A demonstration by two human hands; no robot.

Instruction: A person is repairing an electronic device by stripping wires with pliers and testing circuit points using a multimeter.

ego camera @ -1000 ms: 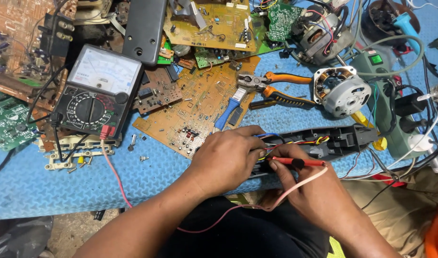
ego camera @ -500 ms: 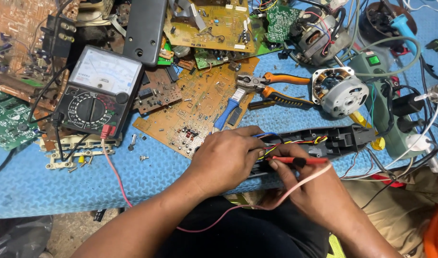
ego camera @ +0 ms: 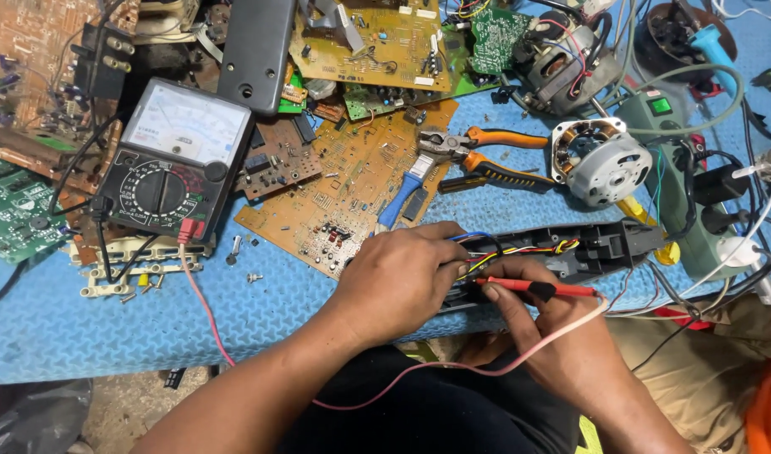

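Note:
My left hand (ego camera: pixel 399 280) rests on the left end of a long black opened device (ego camera: pixel 599 248) with coloured wires inside, at the front edge of the blue mat; its fingers press down among the wires. Beside it, my right hand (ego camera: pixel 553 332) pinches a red test probe (ego camera: pixel 536 288), whose tip points left into the device's wiring. The probe's pinkish lead (ego camera: pixel 452 367) loops below the table edge and runs up to an analog multimeter (ego camera: pixel 173 160) at the left. A black lead is plugged into the meter too; its probe end is hidden under my left hand.
A brown circuit board (ego camera: pixel 352 181) lies in the middle of the blue mat (ego camera: pixel 108 328). Orange-handled pliers (ego camera: pixel 486 155) and a blue-handled tool (ego camera: pixel 399 197) lie behind the device. An electric motor (ego camera: pixel 599 160), a green power strip (ego camera: pixel 679 181), more boards and loose screws crowd the back and left.

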